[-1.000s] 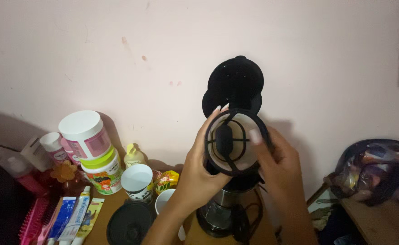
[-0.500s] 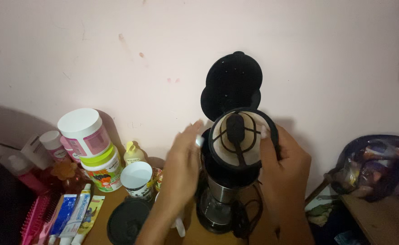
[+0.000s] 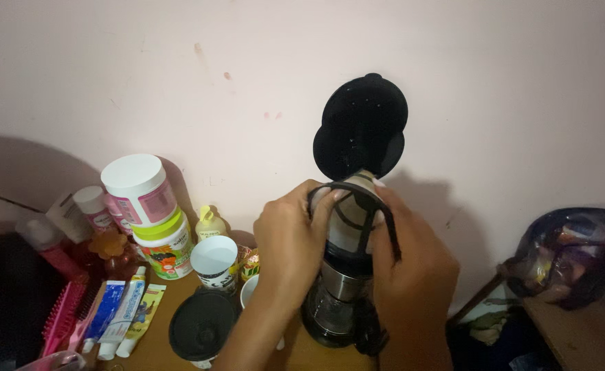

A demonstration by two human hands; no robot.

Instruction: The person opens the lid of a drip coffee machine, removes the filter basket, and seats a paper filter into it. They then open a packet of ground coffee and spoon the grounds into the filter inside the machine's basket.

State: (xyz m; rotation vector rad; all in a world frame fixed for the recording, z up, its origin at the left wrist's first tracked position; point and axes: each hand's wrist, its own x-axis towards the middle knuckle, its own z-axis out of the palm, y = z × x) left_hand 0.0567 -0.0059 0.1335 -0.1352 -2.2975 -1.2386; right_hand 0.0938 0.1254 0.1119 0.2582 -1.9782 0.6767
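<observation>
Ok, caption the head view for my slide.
Both hands, left hand and right hand, hold a black filter basket over an open-lidded drip coffee maker.

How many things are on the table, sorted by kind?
Coffee maker with filter basket, held by left hand and right hand: 1
Stacked tubs: 2
Cups: 2
Tubes: 3
Pink hairbrush: 1
Small yellow bottle: 1
Black lid: 1
Total: 11

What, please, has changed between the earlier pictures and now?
Both hands, left hand and right hand, have lowered the black mesh filter basket from face-up to tilted over the black drip coffee maker, still gripping it. The open round lid and the jars stayed put.
</observation>
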